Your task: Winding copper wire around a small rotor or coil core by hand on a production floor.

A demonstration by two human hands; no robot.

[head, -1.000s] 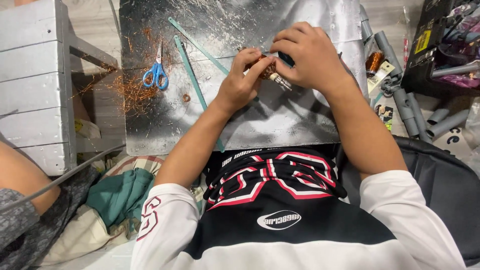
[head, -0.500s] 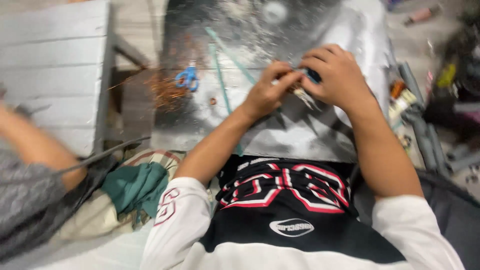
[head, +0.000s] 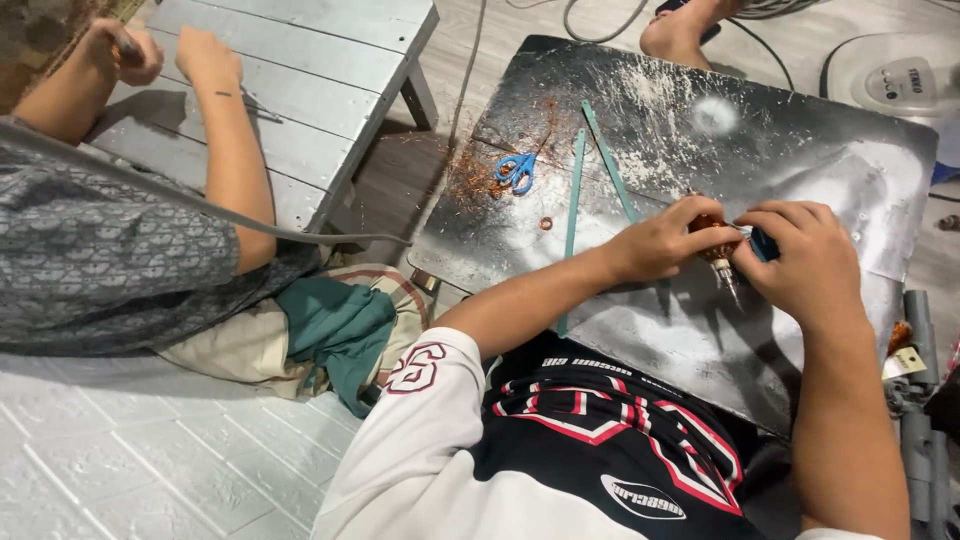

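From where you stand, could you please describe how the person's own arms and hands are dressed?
Both hands, left hand and right hand, are bare, without gloves, rings or watch. The forearms are uncovered. A short white jersey sleeve with a red-outlined numeral covers the left upper arm.

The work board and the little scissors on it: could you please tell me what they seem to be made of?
Work board: probably sheet metal, dark and scuffed, with dull glare patches and white scratches. Scissors: glossy blue handles, likely plastic; the blades look metal but are too small to tell.

A small copper-wound part (head: 716, 240) with thin metal leads — held above the scratched metal sheet (head: 800, 160).
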